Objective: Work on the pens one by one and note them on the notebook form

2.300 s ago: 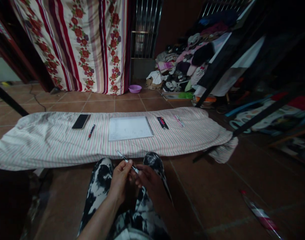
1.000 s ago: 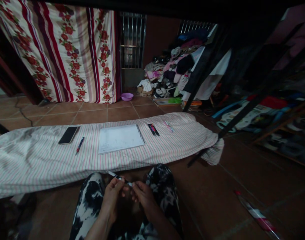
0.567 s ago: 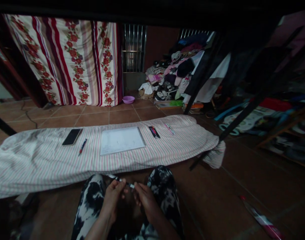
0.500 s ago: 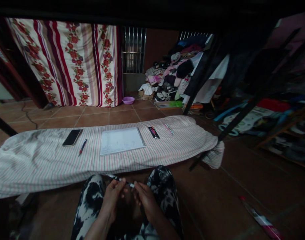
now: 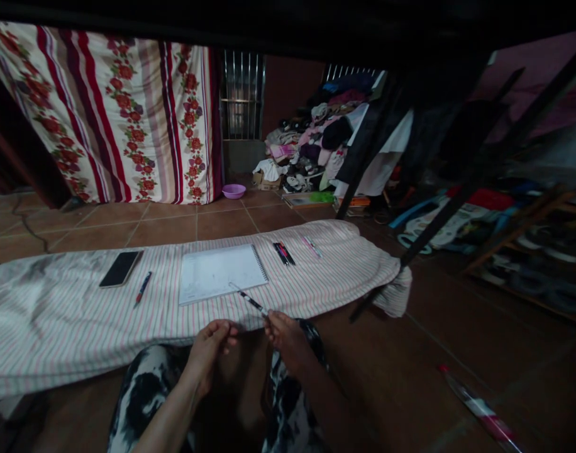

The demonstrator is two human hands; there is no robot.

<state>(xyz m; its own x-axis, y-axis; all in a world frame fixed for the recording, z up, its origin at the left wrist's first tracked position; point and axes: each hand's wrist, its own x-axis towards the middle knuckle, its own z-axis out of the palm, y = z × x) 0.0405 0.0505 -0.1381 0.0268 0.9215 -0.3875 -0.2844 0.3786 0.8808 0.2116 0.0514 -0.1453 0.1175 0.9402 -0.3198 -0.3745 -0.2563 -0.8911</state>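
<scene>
A slim black-and-white pen (image 5: 253, 302) is held near its lower end by my right hand (image 5: 287, 336). Its far end slants up and left over the lower edge of a spiral notebook (image 5: 222, 270), whose page has faint marks. My left hand (image 5: 213, 345) is beside it, apart from the pen, with its fingers curled together and nothing showing in them. Left of the notebook lie a blue-and-red pen (image 5: 143, 289) and a dark phone (image 5: 121, 269). Several dark pens (image 5: 284, 253) and a few pink and pale ones (image 5: 312, 246) lie to its right.
A striped cloth (image 5: 335, 270) covers the low surface before my knees. Dark metal bars (image 5: 424, 233) slant down at the right. A pink-and-clear object (image 5: 481, 412) lies on the tiled floor. Farther back are a purple basin (image 5: 234, 190), a floral curtain (image 5: 141, 126) and heaped clothes (image 5: 316, 138).
My left hand has come off the pen. My right hand has raised the pen toward the notebook, away from my lap. The view has shifted slightly right.
</scene>
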